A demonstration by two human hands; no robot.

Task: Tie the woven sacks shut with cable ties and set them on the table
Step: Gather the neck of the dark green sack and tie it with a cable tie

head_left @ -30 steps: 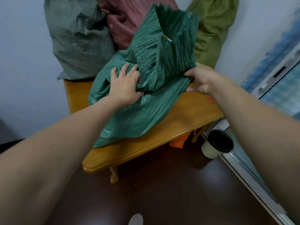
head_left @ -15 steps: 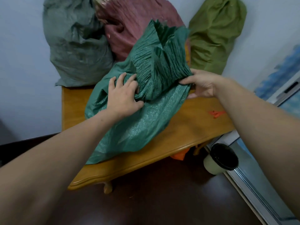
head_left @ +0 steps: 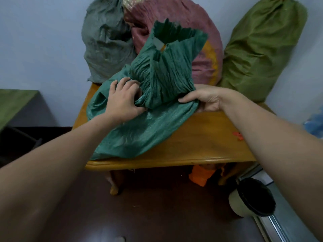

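On the wooden table (head_left: 201, 142): one dark green sack (head_left: 139, 130), held at the neck in both hands

Item 1. Dark green sack, woven, lying on its side across the left half of the table top. Its lower end reaches the near edge of the table. The gathered, pleated neck stands up over the middle of the table and flares open at the top. A small white-and-orange tag (head_left: 160, 44) shows inside the mouth.

Item 2. Left hand (head_left: 122, 102), at the left side of the neck. The fingers are curled into the bunched fabric and grip it.

Item 3. Right hand (head_left: 204, 99), at the right side of the neck. The thumb lies on top of the fabric and the fingers go underneath, pinching a fold. Both forearms reach in over the near edge of the table.

Item 4. Three filled sacks along the far edge of the table, against the wall: a grey-green sack (head_left: 104, 41) at the far left, a pink sack (head_left: 174, 18) at the far middle and an olive sack (head_left: 262, 49) at the far right. The olive one leans against the wall. How their mouths are closed cannot be told.

Item 5. Orange scraps (head_left: 238, 135), small, on the right end of the table top.

Item 6. Orange bundle (head_left: 201, 175), under the table, towards its right side.

Item 7. Pale bin (head_left: 253, 196) with a black liner, on the floor beside the table's near right corner.
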